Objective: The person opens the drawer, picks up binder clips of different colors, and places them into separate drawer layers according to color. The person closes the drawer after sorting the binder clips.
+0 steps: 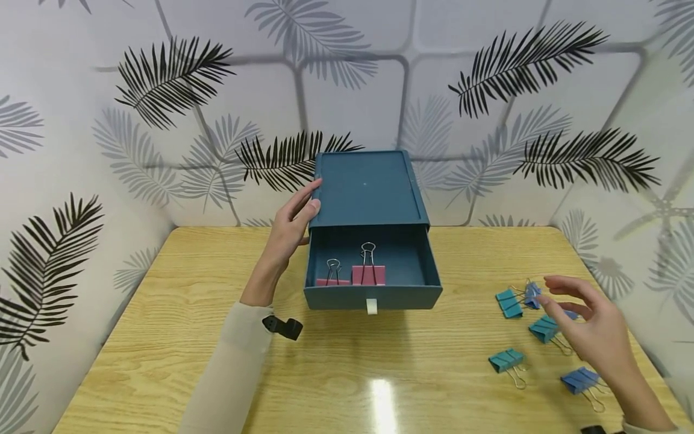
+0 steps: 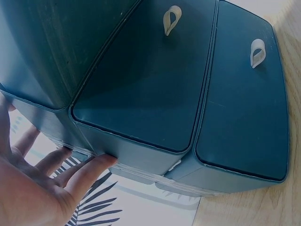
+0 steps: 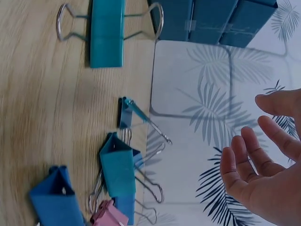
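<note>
Blue cabinet: might tip if drawer pressed.
Left hand: fingers apart, cabinet's left.
Right hand: likewise, cabinet's right.

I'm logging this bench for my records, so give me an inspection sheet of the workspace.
Surface: wood-grain table, with a bright reflection.
Job's things: drawer unit, its top drawer open with two pink clips inside; teal clips and blue clips loose at right, another pink clip beside them.
Clutter: nothing seen.
Left hand: touches the drawer unit's side.
Right hand: near the loose clips, holding nothing.
Cables: nothing seen.
Surroundings: leaf-patterned wall covering behind and at both sides.
</note>
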`<state>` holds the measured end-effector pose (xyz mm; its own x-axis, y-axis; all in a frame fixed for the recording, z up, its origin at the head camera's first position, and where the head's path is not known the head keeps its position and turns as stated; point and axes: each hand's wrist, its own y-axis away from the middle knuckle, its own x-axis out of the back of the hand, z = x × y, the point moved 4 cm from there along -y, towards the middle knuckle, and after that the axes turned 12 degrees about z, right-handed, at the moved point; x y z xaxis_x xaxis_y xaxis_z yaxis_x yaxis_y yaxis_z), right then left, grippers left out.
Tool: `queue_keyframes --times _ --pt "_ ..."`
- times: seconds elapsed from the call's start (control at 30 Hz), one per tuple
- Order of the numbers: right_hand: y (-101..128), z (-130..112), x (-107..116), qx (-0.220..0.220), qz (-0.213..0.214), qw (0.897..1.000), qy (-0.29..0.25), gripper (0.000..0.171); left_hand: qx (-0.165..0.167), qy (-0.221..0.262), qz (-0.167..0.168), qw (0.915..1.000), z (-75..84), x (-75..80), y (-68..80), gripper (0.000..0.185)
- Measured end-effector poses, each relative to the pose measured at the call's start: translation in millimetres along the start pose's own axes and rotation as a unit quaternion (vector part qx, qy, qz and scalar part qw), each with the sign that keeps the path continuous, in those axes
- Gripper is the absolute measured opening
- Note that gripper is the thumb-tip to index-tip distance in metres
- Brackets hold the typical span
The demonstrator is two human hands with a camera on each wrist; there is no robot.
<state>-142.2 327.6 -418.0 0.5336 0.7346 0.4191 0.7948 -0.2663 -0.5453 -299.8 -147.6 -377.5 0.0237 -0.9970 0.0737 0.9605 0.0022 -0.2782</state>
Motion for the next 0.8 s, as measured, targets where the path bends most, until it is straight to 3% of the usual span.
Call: queue_keyframes --times 0.17,0.5,0.8 --pt "-2 11 11 -0.006 0.011 1.000 0.003 0.033 0.000 0.000 0.001 1.0000 -0.8 0.4 -1.1 0.049" --pt "2 37 30 -0.009 0.046 0.996 0.072 0.039 0.000 0.000 0.001 1.0000 -2.1 -0.7 -0.1 0.050" --pt "11 58 47 -0.035 0.025 0.993 0.107 0.042 -0.002 0.002 0.002 1.0000 -0.6 -1.8 -0.9 0.049"
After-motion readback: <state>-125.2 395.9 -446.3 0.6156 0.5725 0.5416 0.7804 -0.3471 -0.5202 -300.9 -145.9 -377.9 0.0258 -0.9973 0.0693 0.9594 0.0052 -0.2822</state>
